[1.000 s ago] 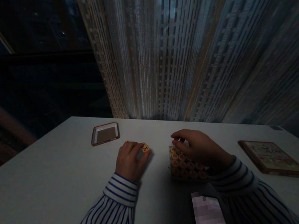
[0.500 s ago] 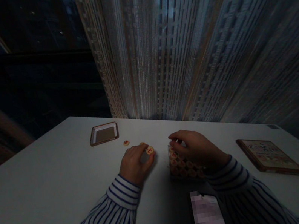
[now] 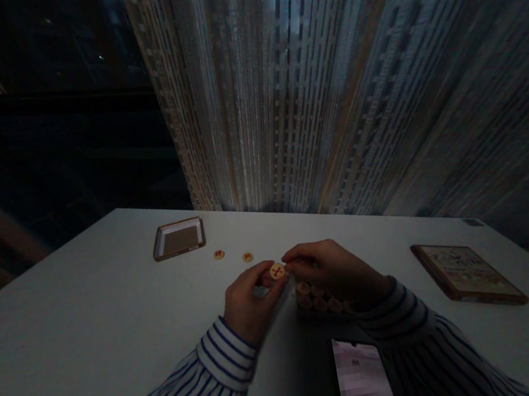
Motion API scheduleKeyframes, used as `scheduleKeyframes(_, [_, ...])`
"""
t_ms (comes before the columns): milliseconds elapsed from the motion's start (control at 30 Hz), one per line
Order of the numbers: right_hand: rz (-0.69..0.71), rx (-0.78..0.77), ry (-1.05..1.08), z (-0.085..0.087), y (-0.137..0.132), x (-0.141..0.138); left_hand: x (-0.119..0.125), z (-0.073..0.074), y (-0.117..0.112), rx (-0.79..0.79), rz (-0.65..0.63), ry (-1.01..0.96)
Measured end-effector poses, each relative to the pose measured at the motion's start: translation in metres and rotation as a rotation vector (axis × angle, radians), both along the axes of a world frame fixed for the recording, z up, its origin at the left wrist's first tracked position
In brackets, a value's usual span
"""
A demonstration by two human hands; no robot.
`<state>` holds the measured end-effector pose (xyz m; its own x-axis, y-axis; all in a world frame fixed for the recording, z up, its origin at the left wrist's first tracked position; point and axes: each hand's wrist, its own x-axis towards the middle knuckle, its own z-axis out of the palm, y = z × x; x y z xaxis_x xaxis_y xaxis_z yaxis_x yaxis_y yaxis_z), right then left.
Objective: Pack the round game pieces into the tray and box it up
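My left hand [image 3: 248, 299] pinches a round pale game piece [image 3: 276, 270] with a red mark, held just above the white table [image 3: 91, 348]. My right hand [image 3: 330, 271] has its fingers curled, its fingertips touching the same piece from the right, and it hovers over a box of round red-marked pieces [image 3: 315, 301] packed in rows. Two loose pieces lie flat on the table further back, one [image 3: 248, 257] near my hands and another [image 3: 218, 254] to its left. Both sleeves are striped.
A small brown-rimmed tray [image 3: 179, 238] lies at the back of the table. A brown flat box lid with a printed picture [image 3: 464, 272] sits at the right. A phone [image 3: 363, 377] lies near the front edge. A patterned curtain hangs behind the table.
My left hand moved right with the piece it holds, towards my right hand. Two pieces that it covered earlier now lie bare on the table. My right hand shifted left to meet the piece.
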<state>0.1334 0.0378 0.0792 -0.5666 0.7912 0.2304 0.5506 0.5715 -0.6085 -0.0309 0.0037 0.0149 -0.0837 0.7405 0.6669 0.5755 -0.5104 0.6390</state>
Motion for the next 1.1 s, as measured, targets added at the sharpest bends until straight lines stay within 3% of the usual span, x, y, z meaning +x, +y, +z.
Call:
scheduleKeyframes(233, [0.01,-0.064,0.07,0.0,-0.002,-0.002,0.006,0.003,-0.003,-0.195,-0.099,-0.242])
scheduleKeyframes(433, [0.017,-0.067,0.095,0.0,0.001,0.002,0.008,0.006,0.0,-0.427,-0.306,-0.569])
scheduleKeyframes(567, [0.039,-0.05,0.089,0.0,0.002,0.003,0.008,0.008,0.003,-0.511,-0.347,-0.731])
scheduleKeyframes(900, [0.083,-0.015,-0.043,0.011,-0.005,0.003,0.008,0.001,0.006,-0.559,-0.348,-0.82])
scheduleKeyframes(1100, [0.063,0.111,-0.164,0.014,-0.005,0.001,0.008,-0.001,0.008,-0.552,-0.349,-0.832])
